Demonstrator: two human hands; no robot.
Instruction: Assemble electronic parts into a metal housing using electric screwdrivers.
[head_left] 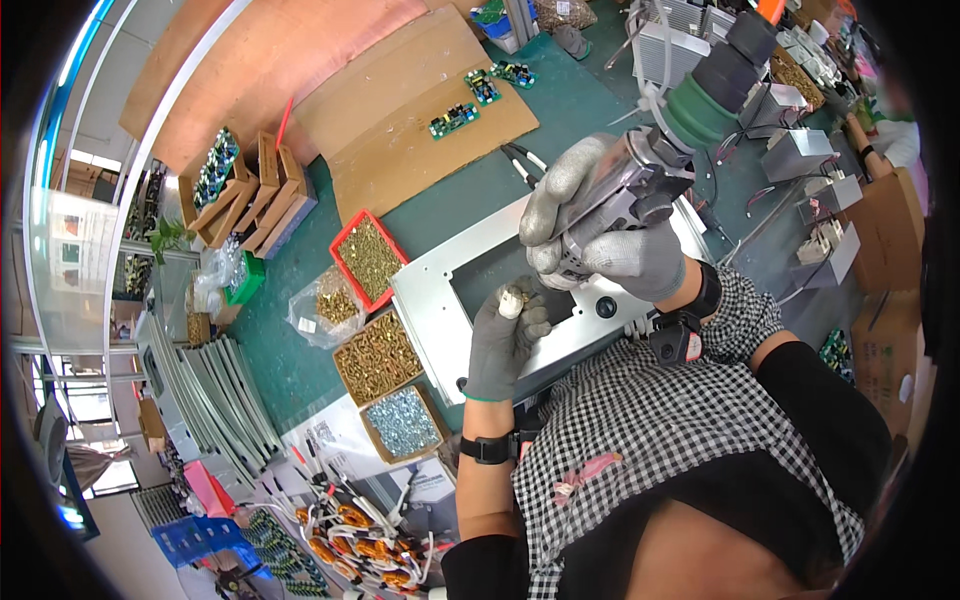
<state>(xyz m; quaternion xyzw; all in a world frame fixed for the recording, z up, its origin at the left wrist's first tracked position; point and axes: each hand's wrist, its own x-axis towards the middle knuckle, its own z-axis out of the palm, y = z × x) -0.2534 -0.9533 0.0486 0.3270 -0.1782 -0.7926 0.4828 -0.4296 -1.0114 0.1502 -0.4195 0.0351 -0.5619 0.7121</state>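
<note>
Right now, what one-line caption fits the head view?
Gloved right hand grips a powered screwdriver over a grey metal panel; left hand pinches a small pale part.

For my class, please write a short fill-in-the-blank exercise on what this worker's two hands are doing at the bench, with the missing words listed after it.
1. Both hands wear grey ____.
2. The right hand grips a powered ____ hung above the metal panel.
3. The left hand pinches a small ____ part between its fingertips.
4. The tray of brass screws beside the panel has a ____ rim.

Missing words: gloves; screwdriver; white; red
</note>
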